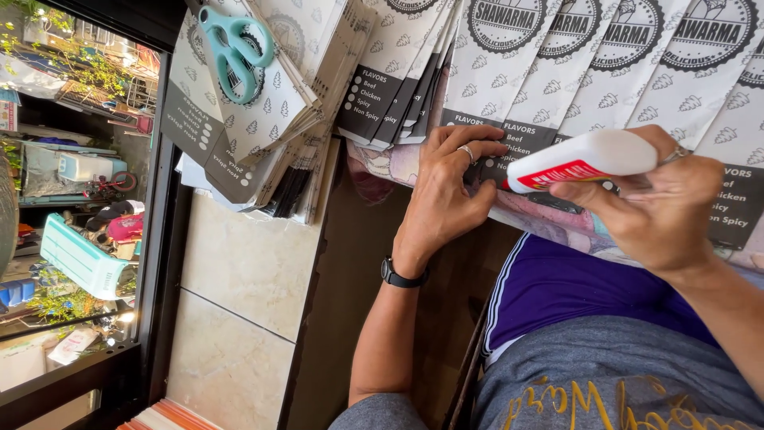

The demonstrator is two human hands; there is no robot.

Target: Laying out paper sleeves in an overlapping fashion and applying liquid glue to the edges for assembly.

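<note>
1. Across the top of the view, at least five white printed paper sleeves (637, 87) lie overlapped in a row on the work surface, each with a round dark emblem and a dark band at its lower end.
2. Left of them sit two loose heaps of the same sleeves, one fanned stack (398, 80) and one messier pile (263, 119) (an exact count is not possible).
3. One pair of teal-handled scissors (233, 52) rests on the messier pile.
4. One white glue bottle (585, 159) with a red label is clamped in the right hand (652, 207), fingers curled shut around it, nozzle pointing left toward the sleeve edges.
5. The left hand (450, 191) presses flat, fingers spread, on a sleeve's dark band beside the nozzle; it wears one ring and one black wristwatch (400, 277).
</note>
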